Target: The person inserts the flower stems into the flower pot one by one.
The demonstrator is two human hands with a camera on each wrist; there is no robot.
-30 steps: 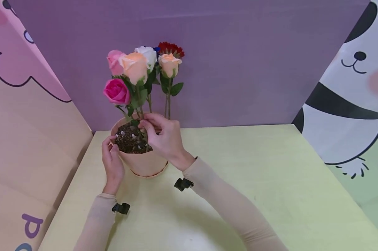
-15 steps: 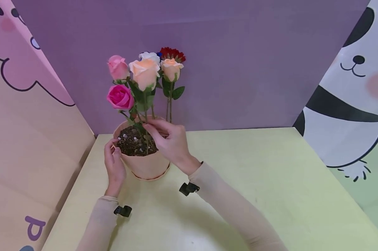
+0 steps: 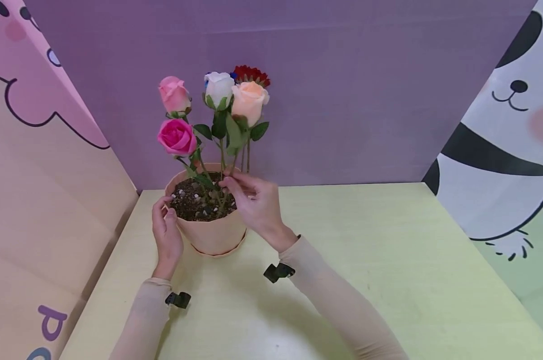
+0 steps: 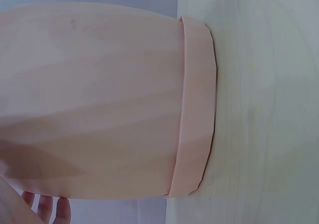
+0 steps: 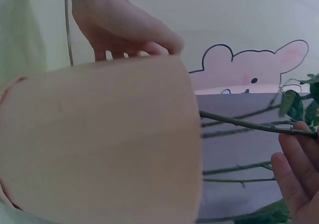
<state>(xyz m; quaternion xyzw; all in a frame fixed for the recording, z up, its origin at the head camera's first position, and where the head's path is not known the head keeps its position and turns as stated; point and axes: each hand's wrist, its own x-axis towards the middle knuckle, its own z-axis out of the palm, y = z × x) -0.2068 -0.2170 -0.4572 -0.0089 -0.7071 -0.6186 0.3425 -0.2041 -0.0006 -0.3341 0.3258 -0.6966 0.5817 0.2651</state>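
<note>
A pale peach flowerpot (image 3: 210,236) filled with dark soil (image 3: 194,200) stands at the table's back left. My left hand (image 3: 168,240) holds its left side near the rim; in the left wrist view the fingertips (image 4: 62,211) show along the pot wall. My right hand (image 3: 258,202) pinches the stem of a peach rose (image 3: 248,102) above the pot's right rim. That stem (image 5: 244,123) runs down into the pot in the right wrist view. A pink rose (image 3: 173,95), a magenta rose (image 3: 176,136), a white rose (image 3: 219,89) and a red flower (image 3: 252,75) stand around it.
The pale table (image 3: 366,250) reaches from the pot toward the right and front. A purple backdrop (image 3: 366,90) rises just behind the flowers. Side panels carry a pink cartoon figure (image 3: 37,75) at left and a panda (image 3: 505,165) at right.
My right hand has moved rightward with the peach rose, whose bloom now covers the other peach one and leaves the white rose in full view. The left hand stays on the pot.
</note>
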